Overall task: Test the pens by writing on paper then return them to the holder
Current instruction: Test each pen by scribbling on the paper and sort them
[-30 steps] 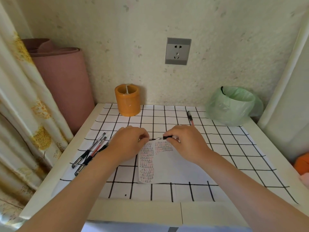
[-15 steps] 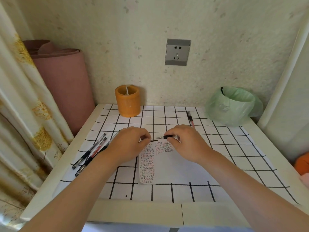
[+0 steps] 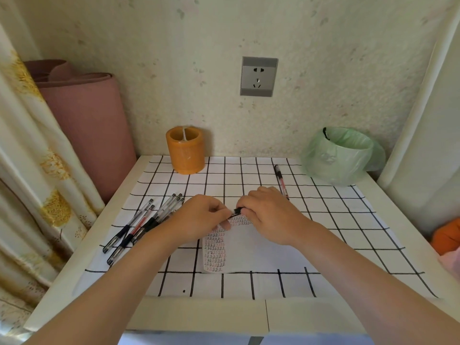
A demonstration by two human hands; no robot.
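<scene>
Left hand (image 3: 199,217) nearer right hand (image 3: 270,216), pen (image 3: 237,211) mostly hidden between them

home room corner: small table (image 3: 388,195) against wallpapered wall, outlet (image 3: 258,76), floral curtain (image 3: 32,155), rolled mat (image 3: 94,125), lined bin (image 3: 341,155), pen holder (image 3: 185,153).

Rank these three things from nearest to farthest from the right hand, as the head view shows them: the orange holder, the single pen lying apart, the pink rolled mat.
1. Single pen: just behind the right hand, slightly to its right.
2. Orange holder: farther back and to the left.
3. Pink rolled mat: far left, well past the holder.
</scene>
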